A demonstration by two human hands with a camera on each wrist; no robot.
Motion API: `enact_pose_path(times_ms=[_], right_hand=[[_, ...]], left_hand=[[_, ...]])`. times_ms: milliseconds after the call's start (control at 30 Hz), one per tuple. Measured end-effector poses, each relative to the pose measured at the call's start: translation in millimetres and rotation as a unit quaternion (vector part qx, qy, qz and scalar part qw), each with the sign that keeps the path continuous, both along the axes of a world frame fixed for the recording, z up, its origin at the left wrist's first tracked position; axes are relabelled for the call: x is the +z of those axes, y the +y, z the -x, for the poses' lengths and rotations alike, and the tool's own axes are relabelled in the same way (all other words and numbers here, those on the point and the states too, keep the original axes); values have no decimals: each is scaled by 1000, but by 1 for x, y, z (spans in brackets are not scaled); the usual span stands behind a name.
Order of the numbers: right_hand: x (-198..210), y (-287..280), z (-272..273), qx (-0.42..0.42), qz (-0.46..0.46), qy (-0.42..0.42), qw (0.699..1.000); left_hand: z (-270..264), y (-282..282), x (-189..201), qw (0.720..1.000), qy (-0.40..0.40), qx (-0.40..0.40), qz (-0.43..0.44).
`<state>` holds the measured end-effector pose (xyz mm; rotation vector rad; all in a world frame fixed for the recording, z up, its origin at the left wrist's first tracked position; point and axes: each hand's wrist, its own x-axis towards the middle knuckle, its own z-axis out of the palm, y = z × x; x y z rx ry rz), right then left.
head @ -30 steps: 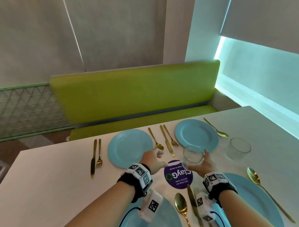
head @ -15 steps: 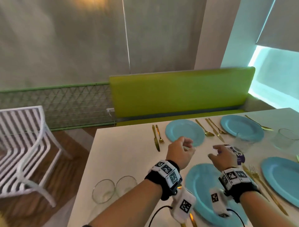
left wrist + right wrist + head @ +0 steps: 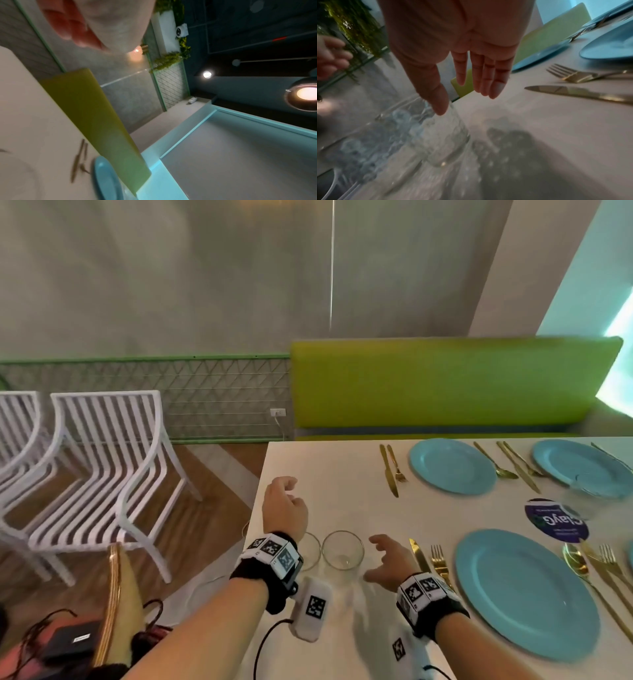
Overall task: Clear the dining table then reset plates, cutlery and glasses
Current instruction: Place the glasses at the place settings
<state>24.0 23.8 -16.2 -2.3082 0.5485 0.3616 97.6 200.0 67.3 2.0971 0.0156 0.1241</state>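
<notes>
Head view, left to right: off the table's left edge, white slatted chairs (image 3: 102,470) on the wood floor, well apart from the work. At the near left corner of the table (image 3: 342,474), left hand (image 3: 284,508) raised above the surface, fingers loosely curled, holding nothing, probably waiting its turn. Just below its wrist, two clear glasses side by side and upright: the left glass (image 3: 310,551) half hidden behind the wristband, the right glass (image 3: 342,549) in plain sight, likely parked at this corner as stock for the place settings. Right hand (image 3: 390,563) just beside that right glass, fingers spread wide and empty, thumb towards the rim; in the right wrist view the thumb tip close to the glass wall (image 3: 436,135), contact hard to tell through blur. Looks like a reach to pick the glass up. Further right along the near edge, gold knife (image 3: 418,554) and fork (image 3: 439,565) laid beside a blue plate (image 3: 527,594), that setting seemingly lacking only its glass. Towards the far edge, another blue plate (image 3: 452,465) with cutlery either side, already set.
</notes>
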Motion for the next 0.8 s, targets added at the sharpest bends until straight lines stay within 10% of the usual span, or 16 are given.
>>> enact_pose_path(times_ms=[167,333,800], right_hand=[[-20,22,-2,-23,-56,-16,998],[-33,32,-8,-48,-72,-50,995],[-54,33,-18,-55,-65,-78,993]], left_hand=[[-2,56,-43,976,187,90,-62],[3,76,-95,938,315,-26,-144],[18,38,-127,971,214,-93,-48]])
